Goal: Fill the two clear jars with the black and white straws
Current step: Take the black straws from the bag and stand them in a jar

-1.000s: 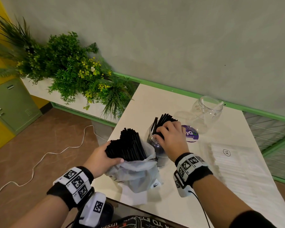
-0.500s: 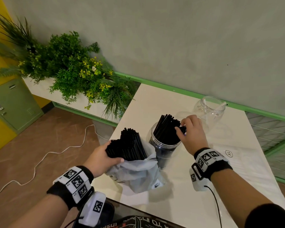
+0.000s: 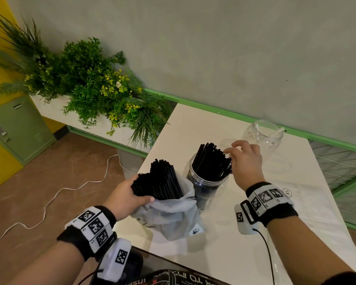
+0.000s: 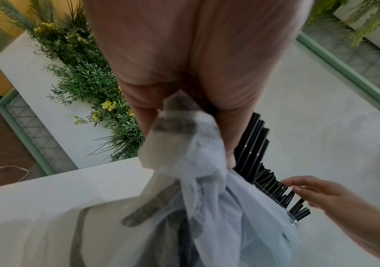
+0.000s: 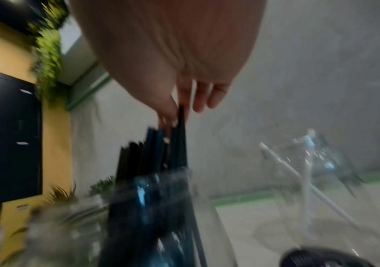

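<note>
Left hand [image 3: 127,194] grips bagged black straws [image 3: 158,179]. Right hand [image 3: 246,161], fingers loosely spread, touches the straws in the jar [image 3: 208,182] mid-counter; tap them gently level.

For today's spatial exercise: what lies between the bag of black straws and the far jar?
The near jar packed with black straws, seen in the head view.

White rectangular tabletop [image 3: 224,254] fills lower right of head view. Bushy green artificial plants with small yellow flowers [image 3: 86,87] upper left, in a long white planter box [image 3: 56,116]. Green metal locker [image 3: 19,128] at left edge. Thin white cable [image 3: 49,202] snakes across brown floor [image 3: 39,171], lower left. Grey wall [image 3: 234,48] across top.
</note>
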### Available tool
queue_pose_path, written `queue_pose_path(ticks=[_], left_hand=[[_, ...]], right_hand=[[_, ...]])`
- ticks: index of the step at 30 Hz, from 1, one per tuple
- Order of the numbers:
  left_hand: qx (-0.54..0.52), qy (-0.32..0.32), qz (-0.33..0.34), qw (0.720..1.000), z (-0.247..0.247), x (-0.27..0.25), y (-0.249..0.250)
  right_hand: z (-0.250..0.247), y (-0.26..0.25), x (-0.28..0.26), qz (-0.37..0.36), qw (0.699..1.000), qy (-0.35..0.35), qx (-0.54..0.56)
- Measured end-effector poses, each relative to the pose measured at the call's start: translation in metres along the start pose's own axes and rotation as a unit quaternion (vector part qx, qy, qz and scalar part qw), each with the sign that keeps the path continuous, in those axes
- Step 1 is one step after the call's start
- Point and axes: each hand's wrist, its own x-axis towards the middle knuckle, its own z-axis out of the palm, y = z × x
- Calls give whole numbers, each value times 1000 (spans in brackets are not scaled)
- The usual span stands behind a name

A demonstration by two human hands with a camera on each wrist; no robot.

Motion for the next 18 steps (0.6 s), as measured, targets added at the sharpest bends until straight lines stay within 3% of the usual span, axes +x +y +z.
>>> queue_pose_path(ticks=[5, 9, 11, 18], left_hand=[[1, 0, 4, 1000, -1, 0, 0], [7, -1, 5, 1000, 1, 2, 1], [5, -1, -1, 1000, 1, 3, 1], [1, -6, -10, 1000, 1, 5, -2]], right_hand=[[-16, -22, -7, -76, 997, 11, 8], [-10, -36, 1, -46, 987, -143, -49], [-3, -38, 5, -45, 982, -174, -56], [-2, -18, -1, -47, 990, -58, 120]])
